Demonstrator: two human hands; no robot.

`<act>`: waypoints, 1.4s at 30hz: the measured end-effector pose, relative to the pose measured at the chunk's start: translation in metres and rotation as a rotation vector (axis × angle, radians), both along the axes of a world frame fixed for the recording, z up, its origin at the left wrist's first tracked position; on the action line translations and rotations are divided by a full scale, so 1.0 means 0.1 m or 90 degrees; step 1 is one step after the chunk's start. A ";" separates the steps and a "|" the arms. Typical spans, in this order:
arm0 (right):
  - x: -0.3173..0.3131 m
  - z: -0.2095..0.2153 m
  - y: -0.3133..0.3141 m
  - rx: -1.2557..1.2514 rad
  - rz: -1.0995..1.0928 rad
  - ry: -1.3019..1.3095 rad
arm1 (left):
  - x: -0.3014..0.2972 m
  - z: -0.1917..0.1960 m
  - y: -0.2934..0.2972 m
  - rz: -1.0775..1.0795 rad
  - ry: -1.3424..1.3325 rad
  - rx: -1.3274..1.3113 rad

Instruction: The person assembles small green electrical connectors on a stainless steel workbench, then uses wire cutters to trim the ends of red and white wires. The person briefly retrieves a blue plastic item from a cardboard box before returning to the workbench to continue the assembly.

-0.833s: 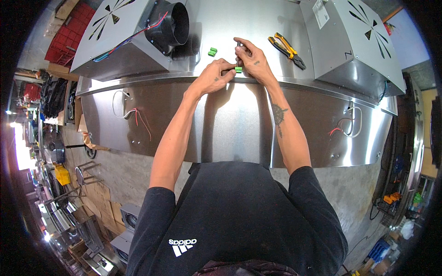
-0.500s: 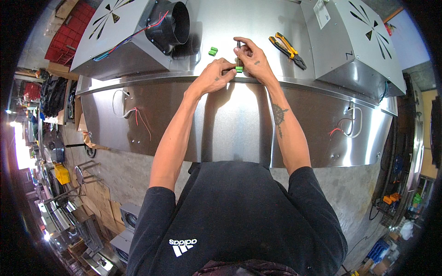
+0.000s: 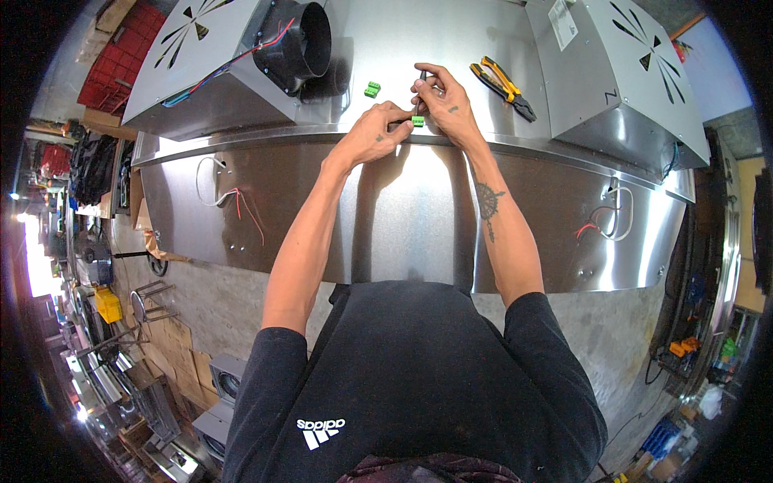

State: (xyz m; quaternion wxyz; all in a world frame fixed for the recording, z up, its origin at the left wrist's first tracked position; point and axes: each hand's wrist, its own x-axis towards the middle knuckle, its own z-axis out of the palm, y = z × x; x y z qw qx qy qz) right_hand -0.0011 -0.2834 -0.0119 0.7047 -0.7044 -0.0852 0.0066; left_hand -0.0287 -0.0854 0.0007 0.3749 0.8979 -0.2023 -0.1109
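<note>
My left hand pinches a small green terminal connector against the top edge of a long stainless steel housing. My right hand grips a thin dark screwdriver, held upright with its tip down on that connector. The two hands nearly touch each other. A second green connector lies loose on the steel top, just left of my hands.
Yellow-handled pliers lie right of my right hand. A steel fan box with a black round duct stands at the back left, another steel box at the back right. Red and white wires hang from the housing front.
My right hand has shifted slightly, bringing the screwdriver more upright over the connector. My left hand stays on the connector.
</note>
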 end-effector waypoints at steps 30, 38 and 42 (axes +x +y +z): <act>0.02 0.05 -0.04 -0.035 0.082 0.004 | -0.02 0.03 -0.01 0.005 -0.005 0.021; -0.04 0.14 0.01 -0.118 0.031 0.001 | -0.03 0.05 -0.02 0.001 0.006 0.020; -0.02 0.13 0.00 -0.106 0.040 0.014 | 0.02 -0.04 0.01 -0.021 -0.024 0.006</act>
